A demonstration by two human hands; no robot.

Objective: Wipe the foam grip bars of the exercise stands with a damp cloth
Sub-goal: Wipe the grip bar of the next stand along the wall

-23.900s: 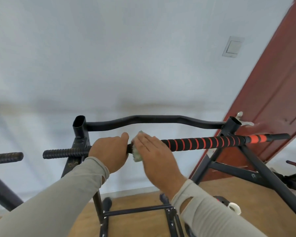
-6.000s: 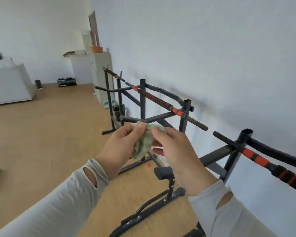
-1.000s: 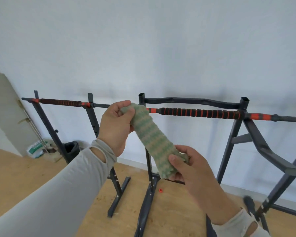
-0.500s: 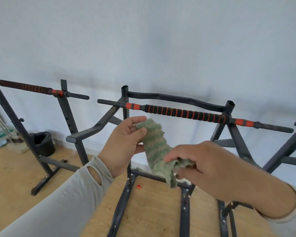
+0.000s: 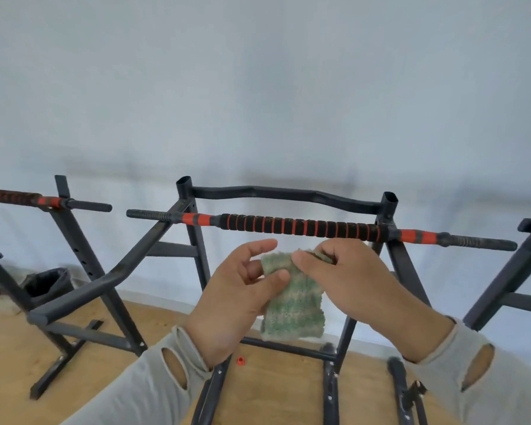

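Head view: both hands are raised in front of the middle stand [image 5: 193, 240], holding a green and pale striped cloth [image 5: 292, 302] between them. The left hand [image 5: 239, 299] pinches the cloth's left edge between thumb and curled fingers, with the forefinger stretched up and free. The right hand [image 5: 347, 280] pinches the cloth's top corner between thumb and fingertips. The cloth hangs down flat from these two grips, just below the foam bar [image 5: 298, 227] and not touching it.

The foam bar is black with red rings and lies level across the stand's two uprights. Its bare threaded ends stick out past the stand on each side. Behind the foam bar, a bent black crossbar [image 5: 285, 194] joins the tops of the uprights. To the left of the stand, another stand [image 5: 74, 240] carries a second bar [image 5: 43, 202], dark with a red end. A small red cap [image 5: 240, 360] lies on the wooden floor [image 5: 276, 391] under the stand, below the left wrist. A black bin [image 5: 46, 285] sits against the wall, far left of the stand.
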